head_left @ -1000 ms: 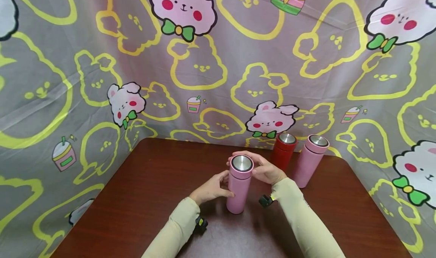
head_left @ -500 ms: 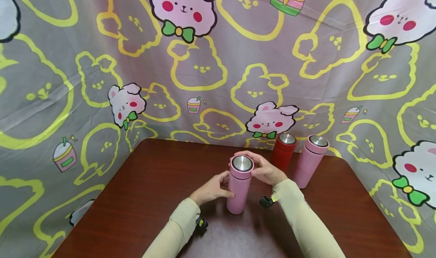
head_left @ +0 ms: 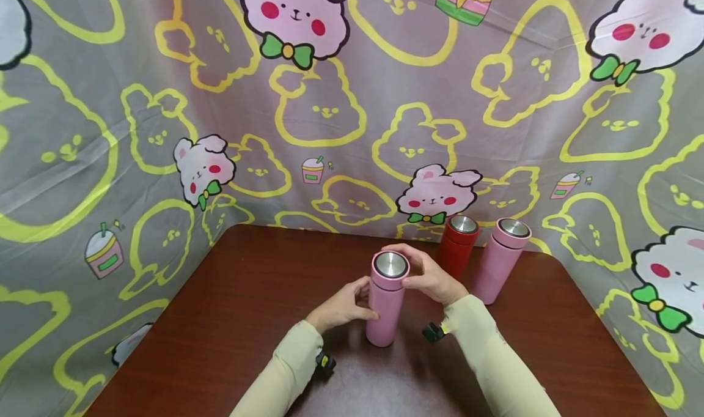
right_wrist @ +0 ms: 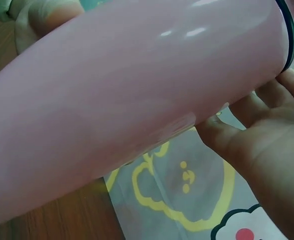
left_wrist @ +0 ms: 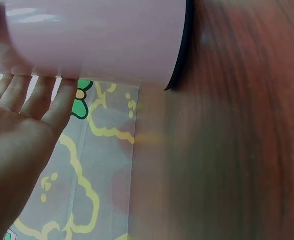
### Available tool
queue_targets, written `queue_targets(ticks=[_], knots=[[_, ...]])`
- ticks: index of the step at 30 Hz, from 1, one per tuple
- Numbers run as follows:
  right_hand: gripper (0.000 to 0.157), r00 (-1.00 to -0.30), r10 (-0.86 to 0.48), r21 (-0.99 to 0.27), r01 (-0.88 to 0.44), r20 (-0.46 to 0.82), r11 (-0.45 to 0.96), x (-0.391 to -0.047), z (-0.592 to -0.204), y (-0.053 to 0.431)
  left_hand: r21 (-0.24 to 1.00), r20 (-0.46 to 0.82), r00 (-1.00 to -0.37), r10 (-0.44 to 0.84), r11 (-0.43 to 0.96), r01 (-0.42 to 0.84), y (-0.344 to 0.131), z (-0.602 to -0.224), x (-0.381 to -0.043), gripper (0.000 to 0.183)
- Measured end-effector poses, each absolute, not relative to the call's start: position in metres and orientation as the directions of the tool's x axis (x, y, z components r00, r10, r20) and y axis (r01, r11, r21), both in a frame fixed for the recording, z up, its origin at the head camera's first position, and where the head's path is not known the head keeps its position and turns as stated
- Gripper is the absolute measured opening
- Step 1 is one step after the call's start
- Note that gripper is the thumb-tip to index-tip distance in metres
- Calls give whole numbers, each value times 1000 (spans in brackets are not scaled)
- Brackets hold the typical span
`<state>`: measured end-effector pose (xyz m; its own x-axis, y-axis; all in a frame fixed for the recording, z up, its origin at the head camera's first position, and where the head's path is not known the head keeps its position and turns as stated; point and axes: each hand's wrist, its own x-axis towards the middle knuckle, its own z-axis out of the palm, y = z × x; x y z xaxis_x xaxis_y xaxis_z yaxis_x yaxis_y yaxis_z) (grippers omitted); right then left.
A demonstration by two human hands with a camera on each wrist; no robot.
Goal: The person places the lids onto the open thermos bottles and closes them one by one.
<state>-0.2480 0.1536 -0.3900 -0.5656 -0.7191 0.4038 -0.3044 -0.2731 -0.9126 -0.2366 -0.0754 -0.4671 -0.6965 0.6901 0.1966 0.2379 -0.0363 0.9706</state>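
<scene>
A pink thermos bottle (head_left: 385,313) with a steel-topped lid (head_left: 390,264) stands upright on the brown table, between both hands. My left hand (head_left: 342,304) grips its body from the left, thumb across the front and fingers reaching behind. In the left wrist view those fingers touch the pink wall (left_wrist: 96,40) above the black base ring. My right hand (head_left: 434,276) holds the bottle near the top from the right, thumb at the lid's lower edge. The right wrist view shows its fingers (right_wrist: 272,95) against the bottle beside the dark seam; some fingertips are hidden.
Behind my right hand stand a red thermos bottle (head_left: 459,246) and a second pink thermos bottle (head_left: 502,261), both upright with steel tops. A patterned cloth (head_left: 330,160) hangs around the back and sides of the table (head_left: 220,319).
My right hand has shifted slightly around the bottle's top, its wrist moving a little right and down. The left hand and the bottle stay where they were.
</scene>
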Motion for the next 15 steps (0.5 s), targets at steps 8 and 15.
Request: queue_targets(ticks=[8, 15], knots=[[60, -652, -638, -900, -403, 409, -165, -237, -389, 153, 971, 186, -702, 687, -19, 239, -75, -466, -236, 61], [58, -696, -576, -880, -465, 429, -95, -228, -388, 151, 976, 172, -710, 683, -21, 217, -75, -467, -235, 60]])
